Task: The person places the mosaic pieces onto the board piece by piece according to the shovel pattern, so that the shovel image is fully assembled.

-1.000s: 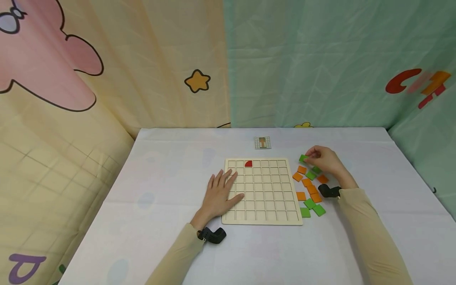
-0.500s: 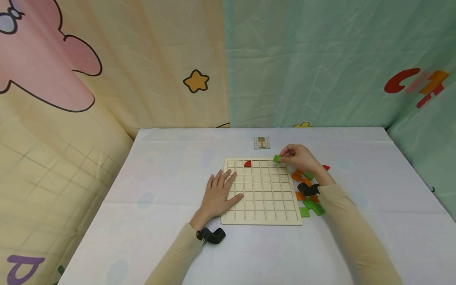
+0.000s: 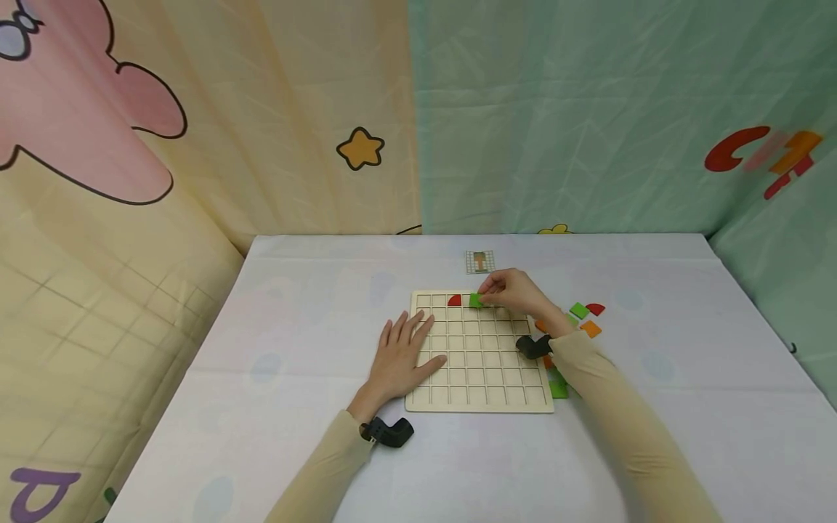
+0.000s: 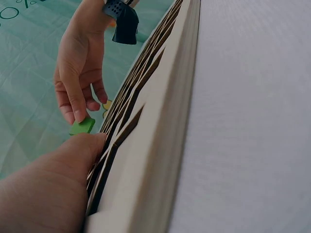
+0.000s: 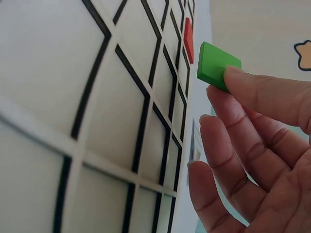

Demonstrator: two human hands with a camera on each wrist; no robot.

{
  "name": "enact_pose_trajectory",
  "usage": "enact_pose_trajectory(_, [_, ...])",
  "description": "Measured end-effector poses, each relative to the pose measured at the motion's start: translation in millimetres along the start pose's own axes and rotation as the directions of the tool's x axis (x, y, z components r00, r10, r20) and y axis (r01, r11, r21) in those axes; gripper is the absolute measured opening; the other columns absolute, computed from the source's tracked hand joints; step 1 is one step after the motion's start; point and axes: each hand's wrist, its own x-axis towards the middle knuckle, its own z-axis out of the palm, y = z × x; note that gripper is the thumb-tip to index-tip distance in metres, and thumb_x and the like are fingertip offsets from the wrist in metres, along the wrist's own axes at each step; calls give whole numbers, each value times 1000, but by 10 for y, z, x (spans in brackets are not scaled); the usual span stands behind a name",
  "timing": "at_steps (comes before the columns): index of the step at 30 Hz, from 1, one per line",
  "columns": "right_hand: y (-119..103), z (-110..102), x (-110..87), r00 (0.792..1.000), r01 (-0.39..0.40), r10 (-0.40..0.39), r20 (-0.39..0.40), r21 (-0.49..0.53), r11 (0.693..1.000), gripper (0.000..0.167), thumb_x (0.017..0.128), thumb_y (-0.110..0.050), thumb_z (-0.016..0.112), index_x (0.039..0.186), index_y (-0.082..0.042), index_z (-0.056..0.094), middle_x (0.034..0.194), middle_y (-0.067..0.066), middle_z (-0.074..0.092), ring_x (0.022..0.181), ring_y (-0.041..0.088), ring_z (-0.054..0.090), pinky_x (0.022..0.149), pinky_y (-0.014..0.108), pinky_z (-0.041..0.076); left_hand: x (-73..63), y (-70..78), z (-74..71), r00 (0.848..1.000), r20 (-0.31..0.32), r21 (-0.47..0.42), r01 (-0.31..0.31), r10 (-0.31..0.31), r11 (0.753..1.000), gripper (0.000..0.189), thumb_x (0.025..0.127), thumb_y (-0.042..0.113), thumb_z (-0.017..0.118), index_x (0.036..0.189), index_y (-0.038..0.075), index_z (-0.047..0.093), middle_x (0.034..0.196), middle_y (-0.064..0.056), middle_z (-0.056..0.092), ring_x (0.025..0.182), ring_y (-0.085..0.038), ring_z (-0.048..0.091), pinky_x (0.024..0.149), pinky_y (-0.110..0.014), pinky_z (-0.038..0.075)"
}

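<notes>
A pale wooden grid board (image 3: 484, 378) lies on the table. My left hand (image 3: 397, 359) rests with spread fingers on its left edge; the thumb shows at the rim in the left wrist view. My right hand (image 3: 513, 290) pinches a green square tile (image 5: 216, 65) between thumb and forefinger, over the top row of the grid. A red quarter-round tile (image 3: 455, 300) sits in a top-row cell, just left of the green tile. In the right wrist view the green tile is held above the board surface, tilted.
Right of the board lie loose tiles, partly hidden by the right forearm: a green one (image 3: 579, 311), an orange one (image 3: 591, 329), a red quarter-round (image 3: 595, 309) and several more. A small card with a grid picture (image 3: 480, 262) lies behind the board.
My right hand has picked the green tile up from the pile and carried it left over the board's top row, close to the red tile. My left hand stays in place.
</notes>
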Motion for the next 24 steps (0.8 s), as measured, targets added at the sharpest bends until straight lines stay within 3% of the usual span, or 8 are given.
enact_pose_trajectory(8, [-42,100,80,999,-23,20,-38,-74,997,8,84,-12,72,89,-5,70,80,3,63,71,21,58,63,35,48,6,-8,21,1000,13,14,7,-7,1000,75,92,59,43,152,18,26,154,-6,22,142,-31,9,111,-48,1])
enact_pose_trajectory(17, [-43,126,141,1000,-19,17,-22,-104,994,8,86,-11,70,89,-3,70,80,5,65,71,20,59,64,36,48,6,-12,18,1000,9,16,8,-8,1000,75,91,60,43,151,18,26,155,-5,22,142,-31,9,112,-47,0])
enact_pose_trajectory(24, [-64,134,164,997,-72,67,-45,-138,988,9,85,-14,70,89,-6,71,81,3,67,71,20,60,67,37,47,12,-18,20,1000,13,20,12,-12,1000,75,91,60,42,152,19,25,155,-4,21,142,-29,8,112,-46,-1])
